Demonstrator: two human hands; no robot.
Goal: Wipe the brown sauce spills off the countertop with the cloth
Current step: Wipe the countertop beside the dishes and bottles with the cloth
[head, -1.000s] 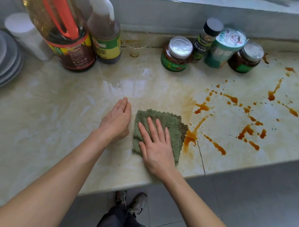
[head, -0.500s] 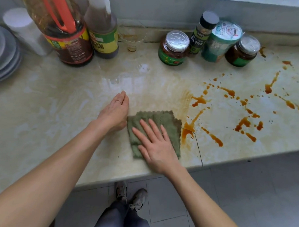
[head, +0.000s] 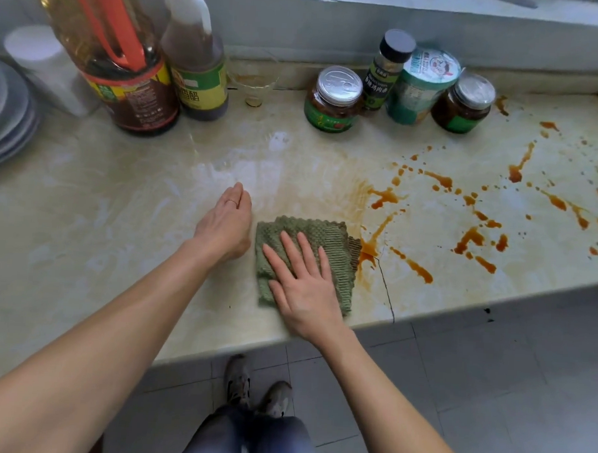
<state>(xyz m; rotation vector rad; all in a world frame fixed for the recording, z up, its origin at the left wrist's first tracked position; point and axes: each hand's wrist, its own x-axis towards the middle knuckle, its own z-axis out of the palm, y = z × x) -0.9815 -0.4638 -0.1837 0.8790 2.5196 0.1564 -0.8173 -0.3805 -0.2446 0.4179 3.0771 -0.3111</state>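
While our right hand (head: 305, 285) lies flat on the folded green waffle-weave cloth (head: 328, 234), fingers (head: 289, 248) straight and spread, pressing the fabric down rather than gripping it, we log the step in hand as mid-wipe.

Cloth position: on the pale marbled stone counter (head: 85, 217), near its front edge, about centre of view. Our left hand (head: 225, 223) rests on the counter just beside the cloth, at its 10 o'clock. Its fingers are straight and together, holding nothing.

Brown sauce spills (head: 468, 239): drips and streaks scattered from 1 to 3 o'clock of the cloth, running out toward the right end of the counter. The nearest blot touches the cloth's right edge at 3 o'clock. A faint tan smear fans out at 1 o'clock of the cloth. We judge it to be wiped ground with residue left.

Judgement: well under half done, with most droplets untouched.

The next move calls for sliding the cloth toward 3 o'clock under flat palm pressure, through the nearest blot, then on into the scatter at 2 o'clock. The cloth's right edge looks stained, so turning it to a clean face may be needed to lift sauce rather than spread it. One drip sits just beside the dark glass jar with a silver lid (head: 462, 106) at 1 o'clock, by the back wall. Reaching it will likely mean working round that jar.
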